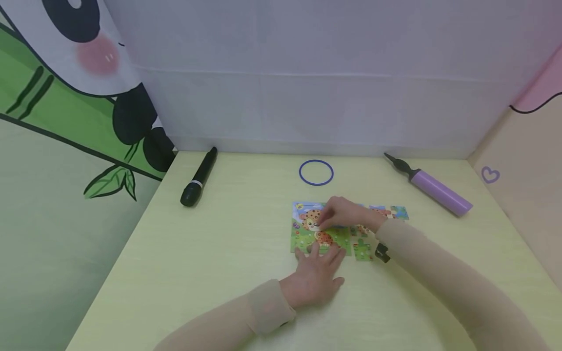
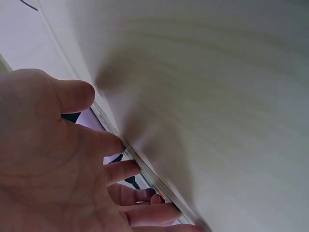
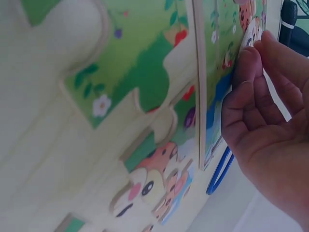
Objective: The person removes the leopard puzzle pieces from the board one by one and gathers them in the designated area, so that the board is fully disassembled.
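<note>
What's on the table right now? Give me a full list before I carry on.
puzzle: 1, green with a spotted animal picture, table centre, partly assembled
loose pieces: a few, green and multicoloured, right of the puzzle; exact count unclear
ring: 1, blue, behind the puzzle
microphone: 1, black, far left of the table
pump: 1, purple with black nozzle, far right
table: 1, pale yellow-green
panda picture: 1, black, white and green, left wall
heart: 1, purple outline, right wall
left hand: flat, fingers straight on the puzzle's near edge
right hand: fingers pinching a piece over the puzzle
</note>
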Demonstrator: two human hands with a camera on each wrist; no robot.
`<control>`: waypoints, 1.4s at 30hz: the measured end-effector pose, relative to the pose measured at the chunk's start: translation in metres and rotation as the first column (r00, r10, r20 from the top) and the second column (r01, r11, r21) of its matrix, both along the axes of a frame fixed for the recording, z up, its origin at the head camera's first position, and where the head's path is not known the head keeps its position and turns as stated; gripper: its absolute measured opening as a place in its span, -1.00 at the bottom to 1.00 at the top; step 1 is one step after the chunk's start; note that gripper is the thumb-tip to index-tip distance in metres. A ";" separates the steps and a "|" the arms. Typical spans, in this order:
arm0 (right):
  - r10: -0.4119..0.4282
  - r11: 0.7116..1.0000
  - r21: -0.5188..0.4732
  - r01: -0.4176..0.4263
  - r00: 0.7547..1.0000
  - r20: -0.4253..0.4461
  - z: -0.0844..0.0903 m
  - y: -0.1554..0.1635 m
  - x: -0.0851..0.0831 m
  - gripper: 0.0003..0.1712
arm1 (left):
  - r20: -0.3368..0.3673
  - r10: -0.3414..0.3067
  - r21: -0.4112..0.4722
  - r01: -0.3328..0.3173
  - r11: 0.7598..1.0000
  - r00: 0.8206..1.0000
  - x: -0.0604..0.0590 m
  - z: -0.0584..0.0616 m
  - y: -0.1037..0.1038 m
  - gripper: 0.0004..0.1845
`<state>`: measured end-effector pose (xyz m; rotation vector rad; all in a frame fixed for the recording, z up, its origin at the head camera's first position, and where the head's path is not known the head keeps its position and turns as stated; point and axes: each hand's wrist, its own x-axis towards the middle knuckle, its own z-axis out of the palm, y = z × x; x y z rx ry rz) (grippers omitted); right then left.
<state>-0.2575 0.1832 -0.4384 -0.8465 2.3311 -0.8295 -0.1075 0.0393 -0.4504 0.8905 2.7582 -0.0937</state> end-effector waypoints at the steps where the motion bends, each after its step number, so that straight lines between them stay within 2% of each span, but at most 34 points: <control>1: 0.000 1.000 0.001 0.000 1.000 -0.003 0.000 -0.001 0.000 -0.87 | 0.005 0.000 0.004 0.000 1.000 1.000 0.000 0.000 0.000 -0.29; 8: 0.005 1.000 0.003 -0.005 1.000 -0.009 0.000 -0.007 0.002 -0.91 | 0.024 -0.012 0.031 0.011 0.999 1.000 -0.002 0.003 -0.001 -0.32; 18: 0.010 1.000 0.008 -0.010 1.000 0.011 -0.001 -0.009 0.002 -0.91 | 0.043 -0.020 0.002 0.020 1.000 0.999 -0.002 0.003 -0.003 -0.30; 24: 0.020 1.000 0.016 -0.021 0.999 0.043 0.000 -0.012 0.004 -0.92 | 0.034 -0.022 -0.007 0.022 1.000 0.999 -0.002 0.002 -0.002 -0.29; 32: 0.015 0.996 0.081 -0.022 0.997 0.080 -0.004 -0.016 0.003 -0.94 | 0.013 -0.017 -0.048 0.018 0.999 1.000 0.000 0.002 -0.001 -0.28; 42: 0.050 0.997 0.061 -0.056 0.995 0.090 0.001 -0.018 0.003 -0.94 | 0.029 -0.011 -0.026 0.012 1.000 1.000 0.001 0.001 -0.002 -0.27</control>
